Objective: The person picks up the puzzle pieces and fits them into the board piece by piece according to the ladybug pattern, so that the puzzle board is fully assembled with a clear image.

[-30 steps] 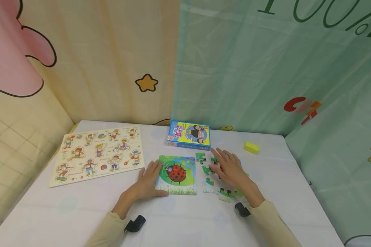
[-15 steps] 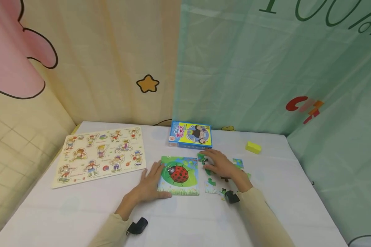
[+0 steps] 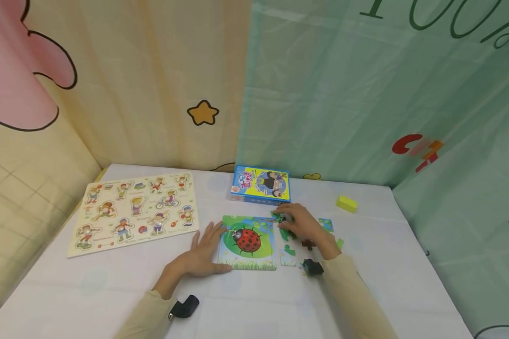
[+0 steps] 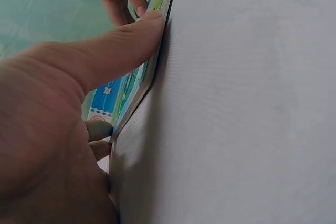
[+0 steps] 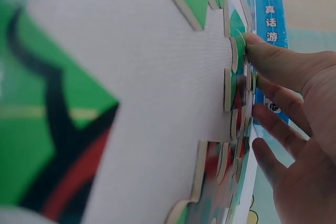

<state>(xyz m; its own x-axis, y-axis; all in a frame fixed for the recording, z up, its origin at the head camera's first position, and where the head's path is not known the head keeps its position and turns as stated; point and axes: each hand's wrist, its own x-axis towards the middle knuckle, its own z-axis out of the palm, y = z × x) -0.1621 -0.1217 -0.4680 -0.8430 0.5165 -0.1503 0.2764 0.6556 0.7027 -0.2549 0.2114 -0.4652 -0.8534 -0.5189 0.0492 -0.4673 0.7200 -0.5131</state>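
Observation:
A square ladybug puzzle board (image 3: 249, 241) lies flat on the white table. My left hand (image 3: 200, 256) rests at its left side, fingers stretched along the left edge; in the left wrist view the thumb (image 4: 123, 45) touches the board's rim. Right of the board lie loose puzzle pieces, among them a green-and-blue corner one (image 3: 288, 255). My right hand (image 3: 303, 223) is over the far left of these, thumb and fingertips pinching a green puzzle piece (image 5: 238, 38) by its edges. Several pieces are partly hidden under that hand and wrist.
Behind the pieces stands a blue-and-yellow box (image 3: 260, 184). A wooden peg puzzle board (image 3: 137, 209) with sports figures lies at the left. Toward the back right is a yellow block (image 3: 346, 204). Curtains (image 3: 314, 94) close off the table's far side.
My right hand has moved left across the loose pieces and come down to the far left one, its fingers drawing together. The ladybug board sits slightly further right; my left hand stays beside it.

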